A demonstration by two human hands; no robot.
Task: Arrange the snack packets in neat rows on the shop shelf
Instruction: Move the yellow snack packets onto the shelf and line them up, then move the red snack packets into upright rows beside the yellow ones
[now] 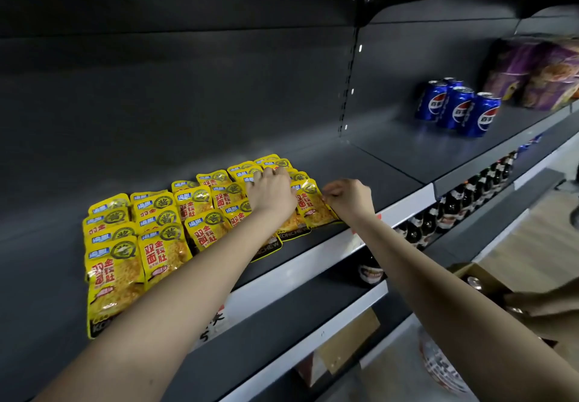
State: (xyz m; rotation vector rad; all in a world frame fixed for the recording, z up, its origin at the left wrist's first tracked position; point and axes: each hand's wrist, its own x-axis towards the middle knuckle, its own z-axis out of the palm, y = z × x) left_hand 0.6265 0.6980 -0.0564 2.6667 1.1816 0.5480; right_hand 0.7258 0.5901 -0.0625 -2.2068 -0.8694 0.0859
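Snack packets (pixel 163 254): yellow, laid flat in overlapping rows on the dark shelf (pixel 360 182), long axes front to back.
End packet (pixel 313 205): just left of the right hand (pixel 346 197), edge pinched by curled fingers.
Left hand (pixel 271 193): laid on the neighbouring row, fingers bent; grasp cannot be told.
Blue cans (pixel 457 107): stood well right of the fingers.

The yellow snack packets (pixel 163 254) read "双面金钱肚" in red, with "KONCHEW" (white on black) along their near edge; the far-right blue cans (pixel 459 110) read "百事".
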